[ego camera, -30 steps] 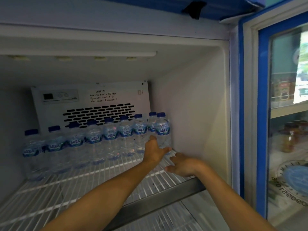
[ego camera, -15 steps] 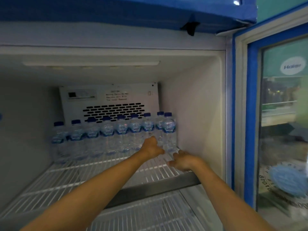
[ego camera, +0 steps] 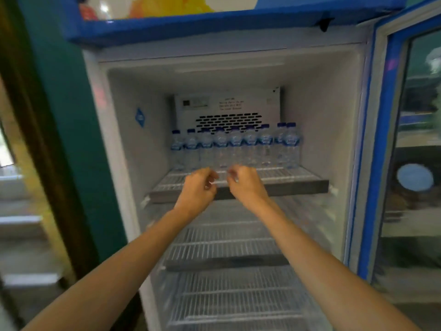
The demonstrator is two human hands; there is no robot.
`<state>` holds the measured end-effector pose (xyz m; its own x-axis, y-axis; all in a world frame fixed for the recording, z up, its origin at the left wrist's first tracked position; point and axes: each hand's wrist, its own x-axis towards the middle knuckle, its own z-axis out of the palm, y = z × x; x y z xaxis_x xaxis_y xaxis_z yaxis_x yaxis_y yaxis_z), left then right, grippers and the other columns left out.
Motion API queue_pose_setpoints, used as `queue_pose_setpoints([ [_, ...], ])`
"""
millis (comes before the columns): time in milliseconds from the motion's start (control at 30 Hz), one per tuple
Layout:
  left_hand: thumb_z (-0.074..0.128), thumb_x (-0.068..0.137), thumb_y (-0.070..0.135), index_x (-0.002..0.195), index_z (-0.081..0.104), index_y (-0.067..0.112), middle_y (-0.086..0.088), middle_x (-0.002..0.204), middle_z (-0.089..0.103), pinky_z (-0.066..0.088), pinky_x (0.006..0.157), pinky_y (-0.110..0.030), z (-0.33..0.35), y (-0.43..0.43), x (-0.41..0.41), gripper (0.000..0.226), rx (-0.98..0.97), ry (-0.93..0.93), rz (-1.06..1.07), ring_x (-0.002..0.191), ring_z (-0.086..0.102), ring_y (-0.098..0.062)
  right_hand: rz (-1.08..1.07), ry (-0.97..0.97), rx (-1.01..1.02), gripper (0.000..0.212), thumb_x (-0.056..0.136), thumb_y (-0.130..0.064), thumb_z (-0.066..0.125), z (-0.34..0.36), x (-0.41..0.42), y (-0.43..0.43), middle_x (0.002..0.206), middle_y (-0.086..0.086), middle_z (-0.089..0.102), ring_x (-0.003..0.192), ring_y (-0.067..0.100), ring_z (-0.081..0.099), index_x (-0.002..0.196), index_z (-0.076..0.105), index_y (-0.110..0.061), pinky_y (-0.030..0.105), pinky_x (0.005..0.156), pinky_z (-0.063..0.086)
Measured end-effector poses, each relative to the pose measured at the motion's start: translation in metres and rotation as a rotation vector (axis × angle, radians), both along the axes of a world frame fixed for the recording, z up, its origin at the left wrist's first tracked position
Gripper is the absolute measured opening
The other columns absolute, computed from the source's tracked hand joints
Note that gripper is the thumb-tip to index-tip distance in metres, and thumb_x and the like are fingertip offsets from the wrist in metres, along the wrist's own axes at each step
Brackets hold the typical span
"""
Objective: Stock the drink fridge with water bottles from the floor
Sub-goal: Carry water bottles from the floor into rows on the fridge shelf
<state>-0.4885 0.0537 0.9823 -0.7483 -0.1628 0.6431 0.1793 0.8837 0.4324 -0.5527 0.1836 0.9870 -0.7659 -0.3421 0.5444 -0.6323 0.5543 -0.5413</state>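
Water bottles (ego camera: 235, 145) stand in one row along the back of the top shelf (ego camera: 298, 186) of the fridge (ego camera: 331, 111), blue caps up, under the vented panel (ego camera: 226, 108), and at the right end an extra bottle (ego camera: 292, 145) stands just in front of the row — the start of a second rank, I'd say. That is all the stock I can see inside: the middle shelf (ego camera: 226, 249) and the lowest shelf (ego camera: 238, 302) show only wire, so I judge the job barely begun, with most of the top shelf and both lower ones left to fill. The supply on the floor is out of view. My left hand (ego camera: 198, 187) and right hand (ego camera: 245, 185) hang close together at the front rail of the top shelf, apart from the bottles, fingers loosely curled and holding nothing as far as the blur lets me tell. The door (ego camera: 384, 139) stands swung wide on my right, so the whole opening is free, and the broad strip of wire between the row and the front rail gives room to set bottles down. Edges to mind — the dark front rail of each shelf, which a bottle's base must clear, and the side walls close to the row's ends.
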Motion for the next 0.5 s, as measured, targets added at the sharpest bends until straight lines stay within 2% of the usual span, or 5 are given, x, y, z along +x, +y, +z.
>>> queue_pose_setpoints([
  [100, 0.059, 0.078, -0.003, 0.098, 0.064, 0.001, -0.012, 0.094, 0.067, 0.048, 0.075, -0.029, -0.039, -0.029, 0.084, 0.021, 0.018, 0.013, 0.082, 0.081, 0.063, -0.026, 0.095, 0.098, -0.142, 0.021, 0.091, -0.016, 0.055, -0.035, 0.08, -0.036, 0.106, 0.014, 0.069, 0.105, 0.029, 0.058, 0.106, 0.066, -0.006, 0.038, 0.085, 0.049],
  [200, 0.059, 0.082, 0.002, 0.106, 0.06, 0.006, -0.003, 0.095, 0.061, 0.044, 0.073, -0.023, -0.097, -0.058, 0.177, 0.024, 0.069, -0.134, 0.188, 0.08, 0.058, -0.018, 0.173, -0.043, -0.168, 0.018, 0.089, -0.016, 0.056, -0.095, 0.159, -0.069, 0.102, 0.01, 0.069, 0.101, 0.026, 0.06, 0.102, 0.067, -0.009, 0.033, 0.082, 0.047],
  [333, 0.062, 0.079, 0.005, 0.105, 0.058, 0.007, -0.006, 0.088, 0.061, 0.048, 0.075, -0.032, -0.186, -0.087, 0.294, 0.026, 0.158, -0.361, 0.341, 0.079, 0.059, -0.024, 0.288, -0.296, -0.03, 0.021, 0.087, -0.017, 0.059, -0.195, 0.253, -0.106, 0.103, 0.011, 0.069, 0.1, 0.028, 0.063, 0.105, 0.067, -0.009, 0.037, 0.086, 0.051],
  [500, 0.061, 0.079, 0.008, 0.107, 0.057, 0.01, -0.005, 0.094, 0.065, 0.048, 0.077, -0.033, -0.307, -0.105, 0.409, 0.028, 0.363, -0.619, 0.535, 0.089, 0.062, -0.024, 0.387, -0.535, 0.236, 0.029, 0.091, -0.025, 0.061, -0.322, 0.344, -0.119, 0.112, 0.007, 0.063, 0.106, 0.023, 0.06, 0.116, 0.061, -0.01, 0.038, 0.088, 0.051],
])
